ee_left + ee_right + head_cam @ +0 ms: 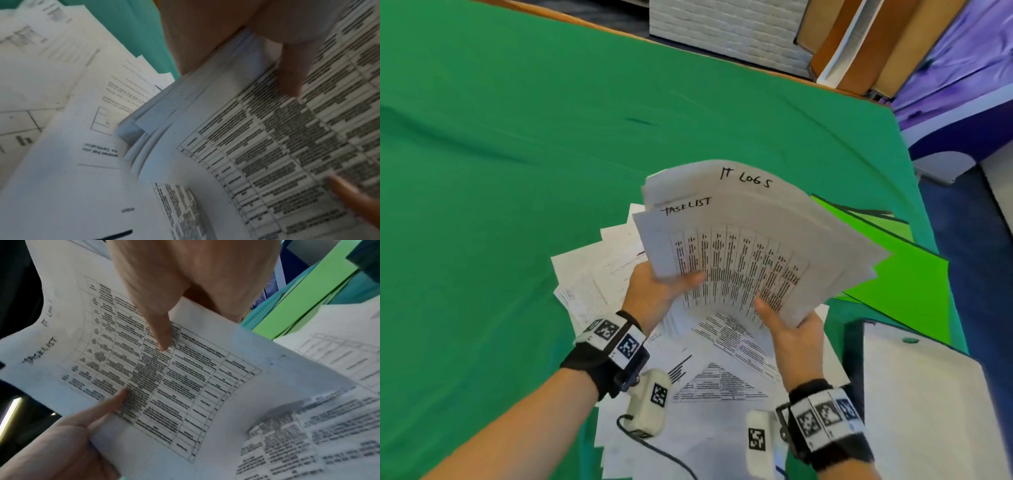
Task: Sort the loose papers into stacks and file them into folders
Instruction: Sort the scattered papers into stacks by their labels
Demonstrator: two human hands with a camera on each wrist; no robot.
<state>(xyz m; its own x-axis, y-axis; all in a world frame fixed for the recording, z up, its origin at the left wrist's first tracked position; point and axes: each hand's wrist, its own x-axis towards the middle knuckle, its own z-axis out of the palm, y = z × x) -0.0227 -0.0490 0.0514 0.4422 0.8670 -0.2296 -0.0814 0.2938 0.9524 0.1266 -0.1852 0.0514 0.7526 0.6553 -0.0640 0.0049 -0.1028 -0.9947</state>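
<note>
Both hands hold up a thick sheaf of papers point(750, 246) above the green table. Its top sheet carries a printed table and the handwritten word TASKLIST; a sheet behind reads IT LOGS. My left hand point(664, 287) grips the sheaf's lower left edge, thumb on top point(292, 78). My right hand point(787, 318) grips the lower right edge, its thumb point(160, 331) pressed on the printed table. Under the hands lies a messy pile of loose papers point(599, 284). Bright green folders point(893, 274) lie to the right, partly hidden by the sheaf.
A white binder point(924, 404) sits at the near right corner of the table. Green cloth point(517, 137) covers the table to the left and far side. Cardboard panels point(876, 44) and a white block stand beyond the far edge. Blue floor lies to the right.
</note>
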